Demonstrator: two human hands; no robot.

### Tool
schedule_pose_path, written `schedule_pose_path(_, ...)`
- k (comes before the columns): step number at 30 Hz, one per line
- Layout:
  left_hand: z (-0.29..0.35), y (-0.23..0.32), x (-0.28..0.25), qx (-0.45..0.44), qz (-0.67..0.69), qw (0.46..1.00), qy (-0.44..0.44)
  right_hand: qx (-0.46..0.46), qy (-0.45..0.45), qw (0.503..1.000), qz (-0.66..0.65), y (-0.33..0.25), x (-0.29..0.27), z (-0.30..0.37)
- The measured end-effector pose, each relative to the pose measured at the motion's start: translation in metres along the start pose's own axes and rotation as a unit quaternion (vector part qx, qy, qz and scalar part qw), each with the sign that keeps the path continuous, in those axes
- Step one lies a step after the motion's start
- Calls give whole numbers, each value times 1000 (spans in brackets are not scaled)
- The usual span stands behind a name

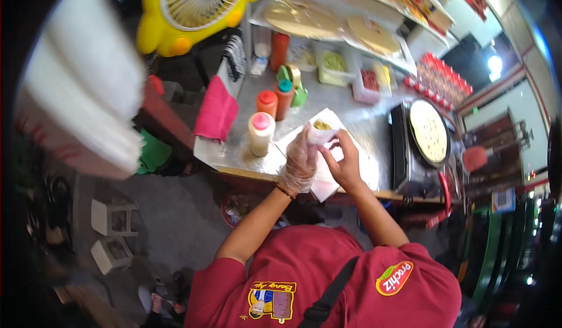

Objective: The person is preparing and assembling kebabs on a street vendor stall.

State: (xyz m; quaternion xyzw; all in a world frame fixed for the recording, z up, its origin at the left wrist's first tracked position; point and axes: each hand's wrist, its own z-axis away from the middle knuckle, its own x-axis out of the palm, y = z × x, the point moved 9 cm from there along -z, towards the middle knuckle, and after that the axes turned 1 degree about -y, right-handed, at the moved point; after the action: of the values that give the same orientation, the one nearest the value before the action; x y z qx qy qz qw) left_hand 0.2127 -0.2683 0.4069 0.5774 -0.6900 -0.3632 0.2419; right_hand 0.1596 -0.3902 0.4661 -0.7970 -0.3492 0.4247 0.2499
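One white paper wrap [321, 135] with filling showing at its top sits between your two hands, above white paper sheets [326, 186] on the counter [370, 126]. Your gloved left hand [300, 163] has its grip closed around the wrap. Your bare right hand [346, 164] has a narrow grip at its right side, thumb and fingers bent; you can't tell whether they pinch it. Your forearms converge from below, elbows apart. Ahead and left stand three squeeze bottles: one white [261, 139], two orange [267, 103] [284, 102]. To your right, one flatbread [429, 130] lies on one black pan [448, 137].
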Motion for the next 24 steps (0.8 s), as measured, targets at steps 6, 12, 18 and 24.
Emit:
schedule_pose_path(6, -16, 50, -11, 51, -24, 998, 39, -54, 69, 996, -1, -30, -19, -2)
schedule_pose_path(12, 9, 89, -23, -8, -47, 993, -105, -64, 25, 994, -83, -32, -27, 42)
schedule_pose_path(18, 93, 51, -50, -254, -22, 962, -95, 278, -106, 921, -253, 4, 21, 121)
schedule_pose_path(24, 160, -19, -55, -434, 40, 898, -65, 299, -62, 937, -168, 104, 22, 65)
